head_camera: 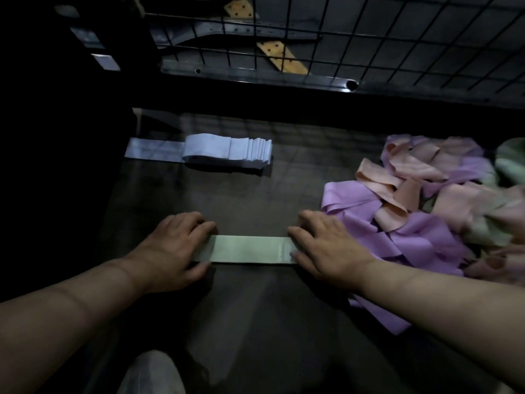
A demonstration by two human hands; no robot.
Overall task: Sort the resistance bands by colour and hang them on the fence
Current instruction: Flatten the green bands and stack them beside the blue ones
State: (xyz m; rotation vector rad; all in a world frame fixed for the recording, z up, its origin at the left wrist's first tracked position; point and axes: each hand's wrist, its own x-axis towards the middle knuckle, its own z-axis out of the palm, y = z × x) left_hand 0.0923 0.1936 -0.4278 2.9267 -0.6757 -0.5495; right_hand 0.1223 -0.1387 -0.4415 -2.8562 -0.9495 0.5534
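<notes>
A pale green resistance band (250, 248) lies flat on the dark table (250, 194) in front of me. My left hand (173, 245) rests on its left end and my right hand (326, 245) on its right end, fingers laid over the band. A neat stack of pale blue bands (227, 150) sits further back at the left. A loose heap of purple bands (397, 231), peach bands (397, 177) and a few green bands (508, 160) lies at the right. The black wire fence (369, 38) stands behind the table.
Beyond the fence lie dark metal rails (255, 75) and orange perforated strips (281, 56). The left side of the scene is in deep shadow. A grey knee or shoe (153, 373) shows at the bottom edge.
</notes>
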